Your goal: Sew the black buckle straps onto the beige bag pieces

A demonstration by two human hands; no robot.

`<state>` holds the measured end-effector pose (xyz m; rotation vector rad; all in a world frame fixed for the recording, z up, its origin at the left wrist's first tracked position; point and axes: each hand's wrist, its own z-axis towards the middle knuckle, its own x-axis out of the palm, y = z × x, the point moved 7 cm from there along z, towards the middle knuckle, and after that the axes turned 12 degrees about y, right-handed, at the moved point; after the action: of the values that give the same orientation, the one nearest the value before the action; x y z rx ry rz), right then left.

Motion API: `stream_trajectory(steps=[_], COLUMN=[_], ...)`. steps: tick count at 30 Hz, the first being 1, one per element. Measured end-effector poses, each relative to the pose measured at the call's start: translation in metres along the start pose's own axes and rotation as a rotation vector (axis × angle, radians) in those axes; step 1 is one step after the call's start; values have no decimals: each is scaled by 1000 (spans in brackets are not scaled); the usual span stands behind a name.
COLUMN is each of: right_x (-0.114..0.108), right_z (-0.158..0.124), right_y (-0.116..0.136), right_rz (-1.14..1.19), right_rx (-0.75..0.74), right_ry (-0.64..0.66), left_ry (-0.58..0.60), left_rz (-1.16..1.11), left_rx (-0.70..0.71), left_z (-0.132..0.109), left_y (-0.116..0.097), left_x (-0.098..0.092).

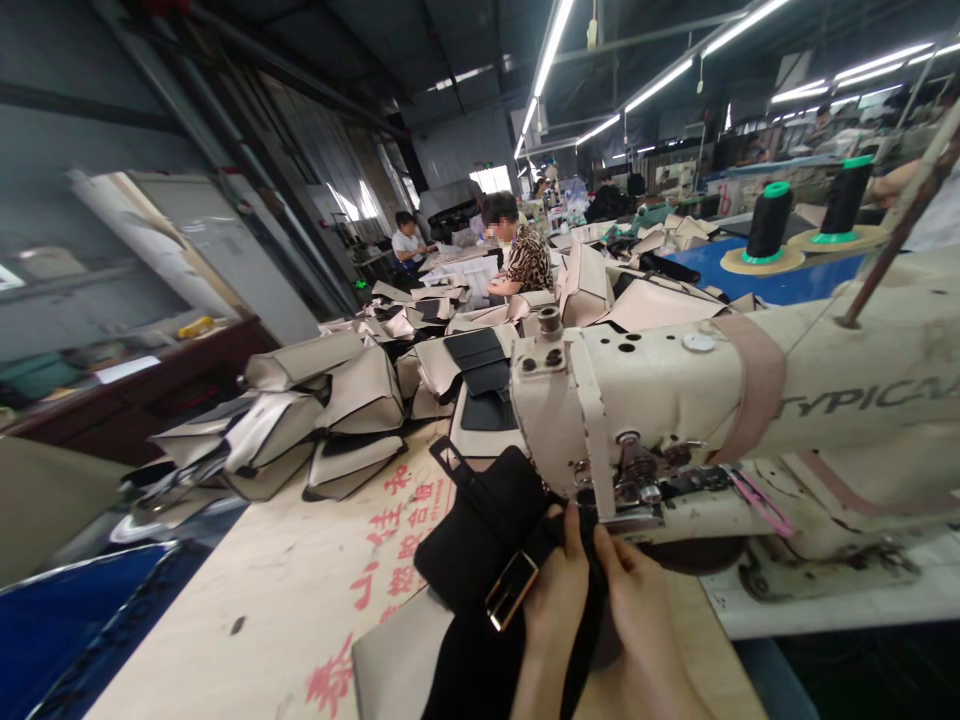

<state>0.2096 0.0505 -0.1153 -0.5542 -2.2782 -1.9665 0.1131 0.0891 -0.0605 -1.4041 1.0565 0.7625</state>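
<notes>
A black bag piece (480, 535) with a flap, a strap loop and a gold buckle (512, 590) lies at the head of a sewing machine (637, 400). My left hand (559, 585) is closed on its black material, with the fingertips beside the needle area. Close by on the right, my right hand (637, 595) pinches the edge of the same black material under the machine head. A beige panel (394, 650) shows beneath the black piece. The needle and the exact stitching spot are hidden by the machine head and my fingers.
Beige bag bodies (360, 395) are heaped behind and left of the machine on the plywood table (300, 580). Black thread cones (769, 225) stand at the right rear. Pink-handled snips (761, 505) rest on the machine. A person in a patterned top (529, 260) sits beyond.
</notes>
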Motion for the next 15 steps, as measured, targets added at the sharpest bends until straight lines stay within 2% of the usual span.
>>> stream_trajectory(steps=[4,8,11,15], right_x=[-14,-8,-2,-2], right_z=[-7,-13,-6,6], right_y=[24,40,40,31], right_rz=[-487,-804,-827,-689], right_rx=[-214,-379,-308,-190], right_ry=[-5,-20,30,86], left_ry=[-26,-51,-54,-65], left_rz=[20,123,220,264], left_rx=[58,101,98,113], left_z=[0,-2,-2,-3], left_y=[-8,-13,-13,-10], left_x=[-6,-6,-2,1])
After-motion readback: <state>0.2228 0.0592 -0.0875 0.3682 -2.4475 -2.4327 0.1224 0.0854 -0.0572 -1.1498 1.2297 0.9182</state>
